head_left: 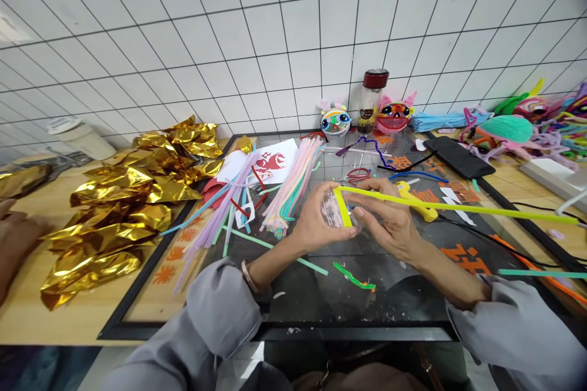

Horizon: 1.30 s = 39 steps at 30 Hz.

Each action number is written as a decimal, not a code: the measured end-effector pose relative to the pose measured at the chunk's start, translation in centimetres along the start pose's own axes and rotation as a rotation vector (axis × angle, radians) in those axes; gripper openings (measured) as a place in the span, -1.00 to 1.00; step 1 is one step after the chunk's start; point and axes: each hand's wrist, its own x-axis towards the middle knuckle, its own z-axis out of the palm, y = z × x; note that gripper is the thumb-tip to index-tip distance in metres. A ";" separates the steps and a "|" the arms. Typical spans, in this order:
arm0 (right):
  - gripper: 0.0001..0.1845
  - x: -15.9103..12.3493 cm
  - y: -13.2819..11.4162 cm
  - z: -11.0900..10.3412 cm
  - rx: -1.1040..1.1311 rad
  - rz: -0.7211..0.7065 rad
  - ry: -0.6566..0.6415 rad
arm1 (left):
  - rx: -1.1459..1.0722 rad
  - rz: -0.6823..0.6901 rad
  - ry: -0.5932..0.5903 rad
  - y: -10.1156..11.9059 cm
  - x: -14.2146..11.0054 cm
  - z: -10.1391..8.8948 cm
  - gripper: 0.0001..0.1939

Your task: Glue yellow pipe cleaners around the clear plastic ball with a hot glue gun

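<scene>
My left hand (309, 220) is closed around a small, rounded, see-through piece (330, 210), whose exact kind I cannot make out. A yellow pipe cleaner (463, 206) lies across it as a band, and its long free end stretches far to the right. With thumb and fingers, my right hand (392, 223) grips the yellow strip against the piece's right side. Part of the piece is hidden by my fingers. Just right of my right hand lies a yellow glue gun (418, 201). Below my hands is a short green twisted pipe cleaner (353, 277) with orange ends.
Bundles of pastel pipe cleaners (296, 180) and crumpled gold foil (132, 189) lie left. Red-handled scissors (358, 175) sit behind my hands. Along the wall stand a bottle (369, 104) and decorated animal heads (335, 120). A black phone (458, 157) lies right; another person's hand (16, 244) shows left.
</scene>
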 end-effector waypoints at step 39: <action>-0.67 -0.2 2.9 -2.7 -0.324 0.468 0.183 | -0.184 -0.126 -0.010 -0.2 0.0 0.5 -0.15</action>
